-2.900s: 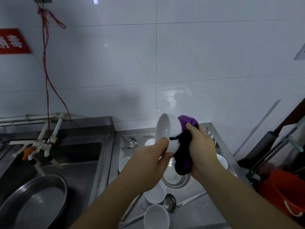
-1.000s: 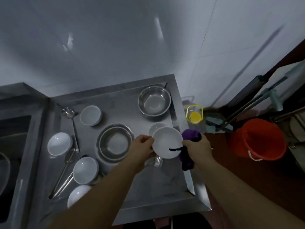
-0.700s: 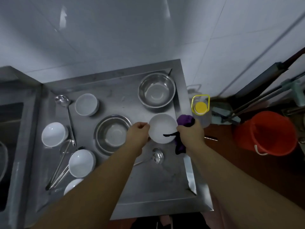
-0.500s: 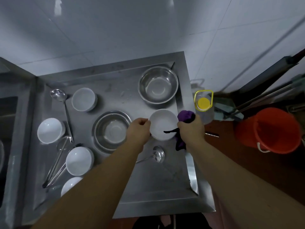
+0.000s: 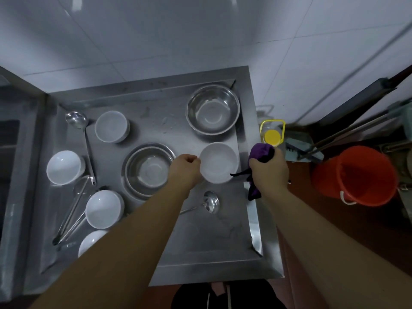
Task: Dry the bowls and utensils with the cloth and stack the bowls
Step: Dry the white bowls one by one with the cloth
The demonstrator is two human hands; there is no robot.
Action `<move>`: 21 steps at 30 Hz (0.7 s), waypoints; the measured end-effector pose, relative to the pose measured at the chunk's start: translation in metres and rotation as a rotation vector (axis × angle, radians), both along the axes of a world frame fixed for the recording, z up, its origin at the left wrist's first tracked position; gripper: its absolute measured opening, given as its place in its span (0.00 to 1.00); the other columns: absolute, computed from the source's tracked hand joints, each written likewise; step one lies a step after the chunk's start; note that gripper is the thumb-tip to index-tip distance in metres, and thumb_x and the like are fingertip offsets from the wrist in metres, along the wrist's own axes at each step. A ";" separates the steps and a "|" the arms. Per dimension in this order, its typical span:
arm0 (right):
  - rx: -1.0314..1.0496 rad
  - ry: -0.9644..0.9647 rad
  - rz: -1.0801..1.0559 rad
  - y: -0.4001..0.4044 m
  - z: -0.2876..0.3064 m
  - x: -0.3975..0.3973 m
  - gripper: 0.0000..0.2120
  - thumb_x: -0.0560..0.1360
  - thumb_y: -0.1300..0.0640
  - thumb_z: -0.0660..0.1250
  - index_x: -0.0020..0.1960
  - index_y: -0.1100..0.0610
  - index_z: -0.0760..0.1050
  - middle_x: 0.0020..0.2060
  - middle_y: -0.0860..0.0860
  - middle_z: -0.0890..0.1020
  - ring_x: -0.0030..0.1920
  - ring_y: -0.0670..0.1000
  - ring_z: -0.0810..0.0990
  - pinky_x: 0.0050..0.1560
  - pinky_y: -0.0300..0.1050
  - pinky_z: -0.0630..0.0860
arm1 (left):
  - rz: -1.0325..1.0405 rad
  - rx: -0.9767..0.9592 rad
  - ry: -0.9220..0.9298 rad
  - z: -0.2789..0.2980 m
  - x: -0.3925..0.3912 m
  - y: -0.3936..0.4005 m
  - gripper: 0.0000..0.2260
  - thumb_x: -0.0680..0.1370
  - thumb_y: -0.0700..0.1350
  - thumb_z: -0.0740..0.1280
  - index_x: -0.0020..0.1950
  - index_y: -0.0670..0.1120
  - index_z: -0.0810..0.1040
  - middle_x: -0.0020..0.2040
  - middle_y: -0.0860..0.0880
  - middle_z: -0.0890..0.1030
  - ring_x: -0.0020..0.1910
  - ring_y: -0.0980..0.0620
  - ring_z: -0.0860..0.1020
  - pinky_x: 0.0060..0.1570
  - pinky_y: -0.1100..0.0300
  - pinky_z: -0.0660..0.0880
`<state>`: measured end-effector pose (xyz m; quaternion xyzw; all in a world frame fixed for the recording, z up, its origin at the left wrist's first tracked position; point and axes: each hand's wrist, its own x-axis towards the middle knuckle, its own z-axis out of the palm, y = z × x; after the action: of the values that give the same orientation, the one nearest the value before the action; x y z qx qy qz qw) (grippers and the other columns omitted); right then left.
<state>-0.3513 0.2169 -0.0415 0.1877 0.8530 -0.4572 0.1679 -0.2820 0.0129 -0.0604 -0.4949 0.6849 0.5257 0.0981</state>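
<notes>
A: White bowl (image 5: 219, 165), where?
B: Right part of the steel counter (image 5: 200, 241), mouth up, in front of the deep steel bowl (image 5: 213, 109). Left hand (image 5: 185, 169) touches its left rim, fingers curled at the edge; whether they actually pinch the rim, cannot tell.

A: Cloth?
B: Purple cloth (image 5: 260, 153), bunched in the right hand (image 5: 268, 170), fingers closed round it, just right of the bowl over the counter's edge. A dark strand reaches the bowl's rim.

A: Around it?
B: Shallow steel basin (image 5: 147, 169) left of the left hand. Ladle (image 5: 210, 204) near the front. Four more white bowls at left: (image 5: 111, 127), (image 5: 64, 167), (image 5: 103, 208), (image 5: 91, 241). Long ladle (image 5: 77, 121) and tongs (image 5: 71, 212) among them. Off the counter: yellow-capped jug (image 5: 272, 136), orange bucket (image 5: 361, 175).
</notes>
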 end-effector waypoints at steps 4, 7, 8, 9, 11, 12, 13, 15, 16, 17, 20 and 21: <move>-0.007 0.045 0.080 0.004 0.022 0.014 0.17 0.72 0.58 0.72 0.59 0.51 0.75 0.48 0.53 0.81 0.52 0.61 0.81 0.52 0.53 0.78 | -0.130 -0.112 -0.033 0.025 0.018 -0.006 0.07 0.81 0.50 0.68 0.57 0.51 0.83 0.52 0.50 0.84 0.52 0.44 0.84 0.58 0.44 0.83; -0.023 0.073 0.169 -0.007 0.042 0.033 0.15 0.71 0.59 0.72 0.55 0.49 0.73 0.44 0.50 0.81 0.48 0.59 0.81 0.47 0.50 0.75 | -0.265 -0.236 -0.082 0.044 0.044 -0.016 0.11 0.82 0.50 0.67 0.61 0.49 0.83 0.53 0.48 0.84 0.53 0.43 0.83 0.59 0.47 0.81; -0.025 0.077 0.210 -0.013 0.048 0.041 0.15 0.71 0.59 0.72 0.55 0.49 0.73 0.43 0.50 0.81 0.47 0.59 0.81 0.46 0.51 0.77 | -0.304 -0.268 -0.099 0.050 0.055 -0.021 0.11 0.82 0.50 0.67 0.61 0.48 0.83 0.54 0.47 0.85 0.54 0.43 0.82 0.59 0.49 0.80; -0.020 0.079 0.251 -0.020 0.051 0.049 0.16 0.71 0.58 0.72 0.55 0.49 0.74 0.44 0.51 0.82 0.46 0.59 0.81 0.47 0.52 0.78 | -0.329 -0.291 -0.113 0.055 0.067 -0.027 0.11 0.82 0.50 0.67 0.61 0.48 0.83 0.55 0.47 0.85 0.54 0.44 0.82 0.57 0.51 0.79; -0.008 0.082 0.329 -0.036 0.056 0.068 0.18 0.71 0.57 0.73 0.59 0.49 0.74 0.46 0.53 0.83 0.46 0.59 0.81 0.46 0.51 0.78 | -0.341 -0.320 -0.132 0.062 0.092 -0.040 0.10 0.81 0.50 0.67 0.60 0.49 0.83 0.56 0.47 0.85 0.55 0.44 0.82 0.54 0.55 0.76; -0.010 0.077 0.367 -0.045 0.057 0.078 0.18 0.71 0.56 0.73 0.60 0.48 0.74 0.46 0.52 0.83 0.45 0.58 0.81 0.44 0.50 0.77 | -0.338 -0.331 -0.142 0.065 0.106 -0.047 0.10 0.81 0.51 0.67 0.60 0.50 0.83 0.56 0.48 0.85 0.56 0.44 0.82 0.53 0.56 0.74; -0.024 0.066 0.409 -0.054 0.058 0.089 0.18 0.72 0.56 0.72 0.60 0.46 0.74 0.45 0.51 0.83 0.42 0.56 0.81 0.41 0.48 0.77 | -0.336 -0.342 -0.153 0.068 0.120 -0.055 0.09 0.81 0.51 0.67 0.58 0.52 0.82 0.55 0.49 0.85 0.55 0.45 0.82 0.51 0.56 0.73; -0.087 0.026 0.484 -0.073 0.057 0.111 0.17 0.73 0.57 0.71 0.56 0.41 0.72 0.42 0.49 0.83 0.34 0.51 0.83 0.31 0.46 0.79 | -0.347 -0.359 -0.168 0.071 0.147 -0.073 0.05 0.81 0.51 0.66 0.53 0.54 0.81 0.50 0.50 0.86 0.49 0.46 0.83 0.47 0.56 0.75; -0.105 0.008 0.519 -0.082 0.056 0.122 0.17 0.73 0.57 0.71 0.55 0.40 0.71 0.41 0.48 0.83 0.32 0.49 0.83 0.29 0.45 0.80 | -0.349 -0.358 -0.173 0.071 0.160 -0.083 0.04 0.81 0.50 0.66 0.51 0.54 0.80 0.47 0.50 0.85 0.46 0.46 0.83 0.45 0.55 0.77; -0.102 -0.008 0.552 -0.092 0.054 0.132 0.16 0.73 0.57 0.71 0.54 0.40 0.71 0.41 0.48 0.82 0.33 0.48 0.83 0.31 0.46 0.81 | -0.347 -0.351 -0.185 0.070 0.172 -0.093 0.05 0.81 0.49 0.65 0.51 0.53 0.81 0.45 0.49 0.85 0.46 0.46 0.83 0.46 0.54 0.78; -0.038 -0.051 0.638 -0.121 0.049 0.161 0.14 0.72 0.54 0.70 0.54 0.42 0.72 0.41 0.45 0.82 0.38 0.46 0.82 0.34 0.44 0.80 | -0.345 -0.332 -0.246 0.061 0.209 -0.127 0.10 0.82 0.48 0.65 0.61 0.51 0.82 0.52 0.47 0.86 0.49 0.47 0.82 0.50 0.55 0.75; -0.022 -0.064 0.656 -0.132 0.047 0.169 0.14 0.72 0.53 0.70 0.55 0.42 0.72 0.41 0.45 0.82 0.38 0.45 0.82 0.34 0.43 0.78 | -0.337 -0.316 -0.259 0.056 0.221 -0.138 0.11 0.82 0.48 0.66 0.64 0.51 0.81 0.54 0.46 0.85 0.51 0.46 0.81 0.51 0.56 0.74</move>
<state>-0.1818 0.0854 0.0056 -0.0844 0.8571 -0.3820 0.3350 -0.0612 -0.1255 -0.0040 -0.4464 0.8129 0.3207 0.1925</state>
